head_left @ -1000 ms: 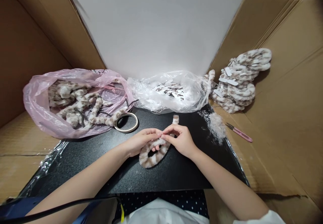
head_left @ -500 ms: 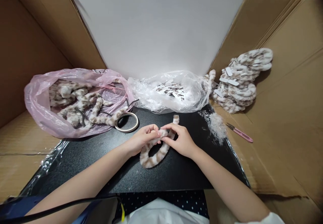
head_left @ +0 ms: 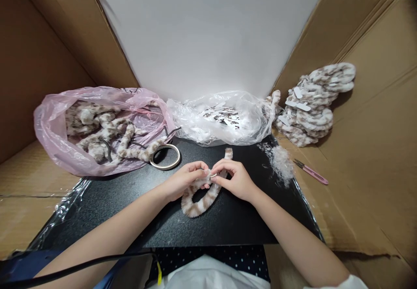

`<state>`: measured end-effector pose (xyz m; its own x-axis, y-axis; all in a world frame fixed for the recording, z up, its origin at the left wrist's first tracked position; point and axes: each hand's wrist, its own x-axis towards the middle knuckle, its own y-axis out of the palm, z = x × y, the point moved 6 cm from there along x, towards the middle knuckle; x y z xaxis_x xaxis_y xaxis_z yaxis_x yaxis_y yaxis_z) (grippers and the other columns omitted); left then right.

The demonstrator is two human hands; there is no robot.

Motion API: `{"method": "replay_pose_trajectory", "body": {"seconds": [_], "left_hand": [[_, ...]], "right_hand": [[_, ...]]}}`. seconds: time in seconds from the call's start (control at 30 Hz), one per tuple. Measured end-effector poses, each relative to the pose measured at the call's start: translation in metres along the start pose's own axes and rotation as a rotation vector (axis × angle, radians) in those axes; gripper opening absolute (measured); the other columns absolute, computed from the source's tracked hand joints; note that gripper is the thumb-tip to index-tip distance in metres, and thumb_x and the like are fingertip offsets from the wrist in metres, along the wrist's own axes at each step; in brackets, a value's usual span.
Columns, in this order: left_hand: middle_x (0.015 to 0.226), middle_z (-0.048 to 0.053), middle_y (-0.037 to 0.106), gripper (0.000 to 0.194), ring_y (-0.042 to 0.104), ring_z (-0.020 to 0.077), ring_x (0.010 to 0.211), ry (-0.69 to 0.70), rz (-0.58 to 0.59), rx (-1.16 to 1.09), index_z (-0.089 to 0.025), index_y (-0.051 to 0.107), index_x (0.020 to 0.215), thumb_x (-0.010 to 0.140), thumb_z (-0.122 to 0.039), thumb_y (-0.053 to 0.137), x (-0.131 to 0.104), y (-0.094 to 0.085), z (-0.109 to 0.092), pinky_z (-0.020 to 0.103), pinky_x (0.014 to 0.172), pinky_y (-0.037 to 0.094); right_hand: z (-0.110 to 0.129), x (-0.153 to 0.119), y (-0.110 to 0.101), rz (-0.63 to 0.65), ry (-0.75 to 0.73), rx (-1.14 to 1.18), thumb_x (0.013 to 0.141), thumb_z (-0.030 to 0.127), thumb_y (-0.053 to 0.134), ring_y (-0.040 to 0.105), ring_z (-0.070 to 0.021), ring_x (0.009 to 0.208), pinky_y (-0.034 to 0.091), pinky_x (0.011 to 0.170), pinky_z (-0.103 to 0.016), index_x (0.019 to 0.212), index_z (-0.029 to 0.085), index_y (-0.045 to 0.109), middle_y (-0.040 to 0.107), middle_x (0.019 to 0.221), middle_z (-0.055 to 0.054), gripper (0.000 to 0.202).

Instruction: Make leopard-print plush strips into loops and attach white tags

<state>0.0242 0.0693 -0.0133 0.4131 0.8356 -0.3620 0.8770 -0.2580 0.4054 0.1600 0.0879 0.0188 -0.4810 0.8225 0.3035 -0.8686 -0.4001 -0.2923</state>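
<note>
Both forearms are extended forward over the black mat (head_left: 228,219) and converge at its centre. The left hand (head_left: 184,180) is held palm-down with fingers curled, pinching one end of the fuzzy band (head_left: 202,200). The right hand (head_left: 236,178) is set opposite, fingertips meeting those of the left, with thumb and forefinger closed on a thin pale sliver at the same end of the band; what that sliver is cannot be told. The band is curved into a loop lying on the mat just below the hands, its other end projecting up beyond the right hand. A tape roll (head_left: 165,157) is seen near the left hand, beside the pink bag (head_left: 55,141). A clear bag (head_left: 224,121), fluff (head_left: 280,162), snips (head_left: 310,171) and a pile (head_left: 312,104) of finished bands are noted to the right.
</note>
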Motion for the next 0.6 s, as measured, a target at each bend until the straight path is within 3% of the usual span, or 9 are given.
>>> {"method": "replay_pose_trajectory", "body": {"seconds": [0.23, 0.4, 0.6], "left_hand": [[0.069, 0.000, 0.061, 0.031, 0.059, 0.0100, 0.060, -0.096, 0.089, -0.063, -0.015, 0.054, 0.082, 0.074, -0.034, 0.077, -0.002, 0.001, 0.006, 0.019, 0.059, 0.045], [0.077, -0.001, 0.060, 0.031, 0.060, 0.0101, 0.063, -0.161, 0.257, -0.127, -0.019, 0.046, 0.091, 0.080, -0.032, 0.073, -0.007, 0.011, 0.006, 0.020, 0.061, 0.046], [0.080, 0.001, 0.061, 0.028, 0.056, 0.0114, 0.056, -0.187, 0.415, -0.120, -0.025, 0.038, 0.096, 0.088, -0.038, 0.061, -0.012, 0.019, 0.007, 0.021, 0.053, 0.041]], "right_hand": [[0.008, 0.001, -0.001, 0.020, -0.054, -0.026, 0.079, 0.018, 0.068, 0.065, -0.0165, 0.077, 0.050, 0.071, -0.029, 0.081, 0.020, 0.073, 0.070, 0.084, -0.005, 0.006], [0.011, 0.000, -0.001, 0.043, -0.087, -0.005, 0.079, 0.017, 0.069, 0.065, -0.0173, 0.078, 0.051, 0.074, -0.030, 0.081, 0.020, 0.073, 0.070, 0.083, -0.005, 0.005], [0.008, -0.002, 0.000, 0.069, -0.085, 0.074, 0.082, 0.024, 0.069, 0.066, -0.0186, 0.083, 0.052, 0.076, -0.032, 0.083, 0.020, 0.073, 0.070, 0.086, -0.006, 0.006]]}}
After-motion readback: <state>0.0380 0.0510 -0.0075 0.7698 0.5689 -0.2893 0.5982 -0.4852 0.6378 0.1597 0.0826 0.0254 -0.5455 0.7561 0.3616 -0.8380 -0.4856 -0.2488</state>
